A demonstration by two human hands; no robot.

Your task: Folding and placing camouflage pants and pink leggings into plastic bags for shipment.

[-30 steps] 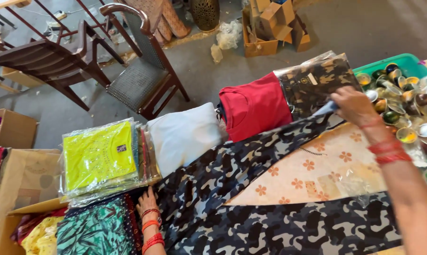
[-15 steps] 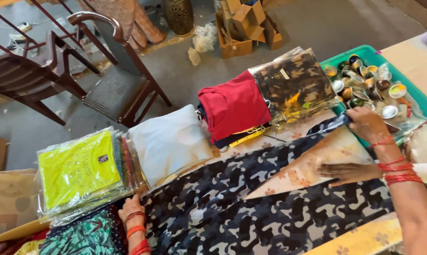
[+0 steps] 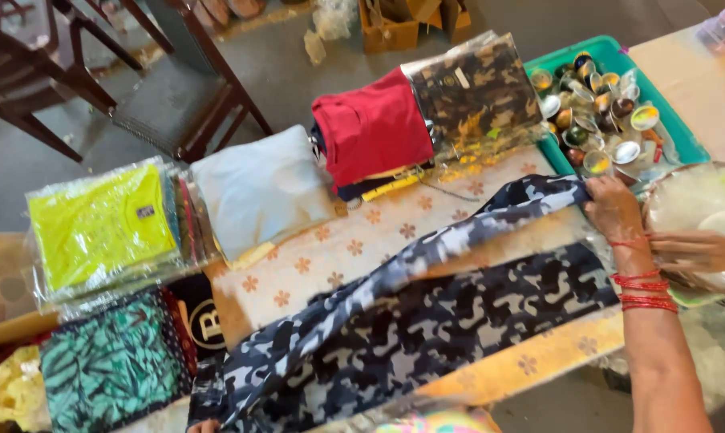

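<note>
A grey, black and white camouflage garment [image 3: 427, 321] lies spread over the floral table cover [image 3: 338, 248]. My right hand [image 3: 615, 208], with red bangles on the wrist, pinches the garment's far right corner, and a long strip of cloth runs diagonally from it toward the lower left. Only the fingertips of my left hand [image 3: 204, 426] show at the bottom edge, resting by the garment's near corner. Another hand [image 3: 695, 250] reaches in from the right, just beside my right wrist.
Folded clothes line the table's far side: a red shirt [image 3: 370, 128], a bagged camouflage one [image 3: 475, 92], a pale blue one [image 3: 258, 188], a bagged neon yellow one [image 3: 98, 224], a green patterned one [image 3: 110, 365]. A teal tray [image 3: 683, 140] holds small round containers. Wooden chairs [image 3: 178, 88] stand behind.
My right hand has drawn the garment's corner toward the right and nearer me, folding a strip across the table. My left hand has slid almost out of view.
</note>
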